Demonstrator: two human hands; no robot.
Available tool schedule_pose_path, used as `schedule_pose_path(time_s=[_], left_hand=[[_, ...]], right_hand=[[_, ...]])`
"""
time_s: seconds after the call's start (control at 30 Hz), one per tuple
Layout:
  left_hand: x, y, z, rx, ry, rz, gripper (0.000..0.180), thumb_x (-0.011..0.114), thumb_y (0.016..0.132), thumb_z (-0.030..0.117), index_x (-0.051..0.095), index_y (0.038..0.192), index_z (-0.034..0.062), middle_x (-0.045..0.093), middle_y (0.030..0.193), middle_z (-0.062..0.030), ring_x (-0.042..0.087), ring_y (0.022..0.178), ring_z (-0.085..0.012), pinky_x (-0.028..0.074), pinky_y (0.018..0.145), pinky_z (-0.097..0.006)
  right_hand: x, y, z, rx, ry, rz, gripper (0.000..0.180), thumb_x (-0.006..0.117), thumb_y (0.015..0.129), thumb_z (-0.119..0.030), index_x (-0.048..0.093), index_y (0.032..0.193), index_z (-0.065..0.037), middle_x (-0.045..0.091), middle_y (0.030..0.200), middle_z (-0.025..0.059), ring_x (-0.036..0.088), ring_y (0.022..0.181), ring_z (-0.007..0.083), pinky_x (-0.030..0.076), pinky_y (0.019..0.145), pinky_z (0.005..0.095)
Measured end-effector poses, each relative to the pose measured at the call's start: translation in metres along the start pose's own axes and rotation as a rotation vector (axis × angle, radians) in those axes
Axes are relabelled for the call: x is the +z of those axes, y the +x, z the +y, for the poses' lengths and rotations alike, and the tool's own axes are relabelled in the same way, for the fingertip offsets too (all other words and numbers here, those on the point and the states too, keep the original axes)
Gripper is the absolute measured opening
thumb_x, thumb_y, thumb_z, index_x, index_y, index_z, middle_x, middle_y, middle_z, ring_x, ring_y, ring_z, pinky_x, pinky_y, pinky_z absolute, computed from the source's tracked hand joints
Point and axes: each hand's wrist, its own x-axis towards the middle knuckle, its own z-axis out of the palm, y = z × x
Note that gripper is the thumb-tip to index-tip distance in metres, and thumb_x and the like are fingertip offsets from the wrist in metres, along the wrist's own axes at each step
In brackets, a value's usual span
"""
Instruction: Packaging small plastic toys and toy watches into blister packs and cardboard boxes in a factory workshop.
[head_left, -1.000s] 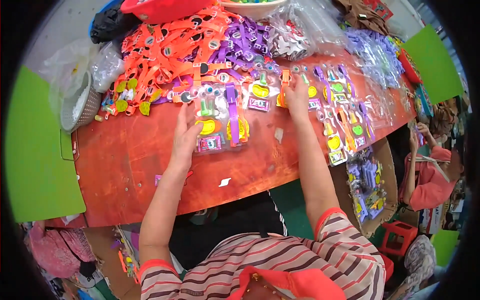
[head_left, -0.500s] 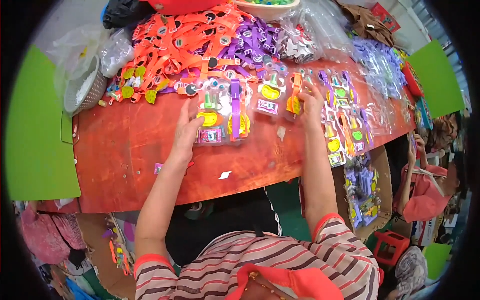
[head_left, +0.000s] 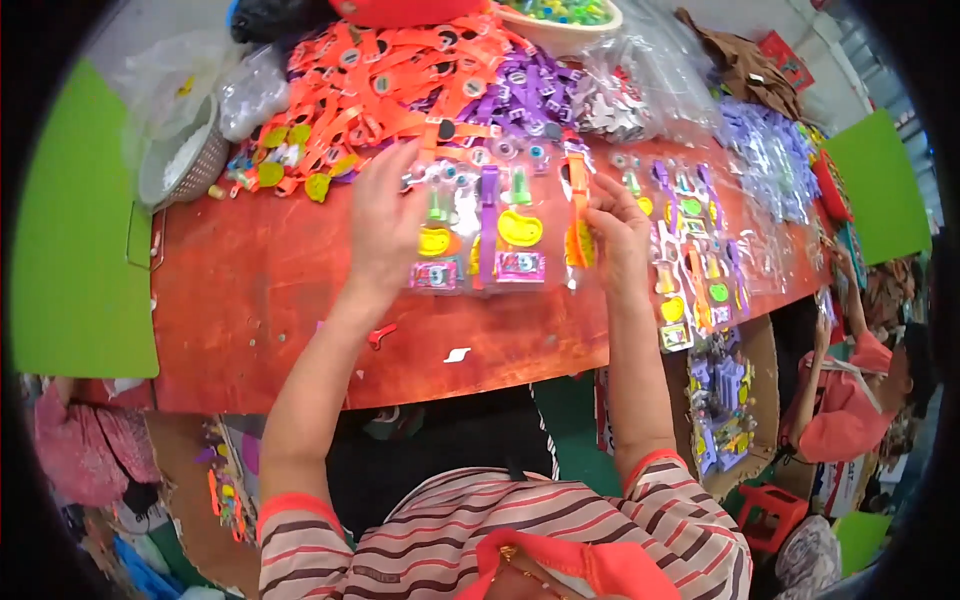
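Observation:
My left hand [head_left: 384, 232] and my right hand [head_left: 618, 238] hold up a clear plastic packet of toys [head_left: 490, 232] between them, above the red table [head_left: 260, 300]. The packet holds a purple strap, yellow bean-shaped pieces, small green pieces and little printed cards. My left hand grips its left edge. My right hand pinches the right edge beside an orange strap [head_left: 576, 205]. More clear packets [head_left: 690, 250] of the same kind lie in a row on the table just right of my right hand.
A heap of orange straps [head_left: 380, 70] and purple straps [head_left: 530, 95] fills the far side of the table, with a white bowl [head_left: 560, 20] behind and a mesh basket [head_left: 185, 160] at left. A cardboard box of packets [head_left: 725, 400] stands below the table's right end. Another person [head_left: 850, 380] sits at right.
Both hands have lifted the packet off the table and drawn it up and nearer. The left hand went from lying flat on it to gripping its left edge.

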Motion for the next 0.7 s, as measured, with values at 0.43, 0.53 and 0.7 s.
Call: schedule_pose_path(time_s=[0.43,0.53,0.7], left_hand=[[0.043,0.068,-0.006,-0.185,0.521,-0.511,0.037,0.044,0.087,0.034,0.061,0.101,0.0052,0.063,0.105,-0.0180,0.057,0.105,-0.0337,0.034,0.089,-0.052],[0.040,0.068,-0.014,-0.213,0.397,-0.461,0.039,0.048,0.086,0.035,0.062,0.106,0.0055,0.062,0.108,-0.0188,0.057,0.105,-0.0336,0.037,0.086,-0.054],[0.034,0.032,-0.061,-0.252,-0.017,-0.044,0.044,0.050,0.088,0.044,0.060,0.108,0.0054,0.061,0.103,-0.0213,0.056,0.101,-0.0354,0.042,0.085,-0.047]], right_hand=[[0.072,-0.008,0.038,0.060,-0.015,-0.060,0.047,0.057,0.078,0.009,0.054,0.124,0.003,0.059,0.086,0.0025,0.055,0.074,0.0075,0.045,0.064,0.0191],[0.072,-0.009,0.040,0.065,-0.013,-0.034,0.046,0.056,0.078,0.009,0.054,0.123,0.004,0.059,0.086,0.0028,0.055,0.074,0.0074,0.045,0.065,0.0193],[0.074,-0.013,0.035,0.048,-0.047,-0.021,0.051,0.054,0.079,0.010,0.046,0.130,0.005,0.053,0.091,0.0023,0.052,0.078,0.0072,0.044,0.068,0.0187]])
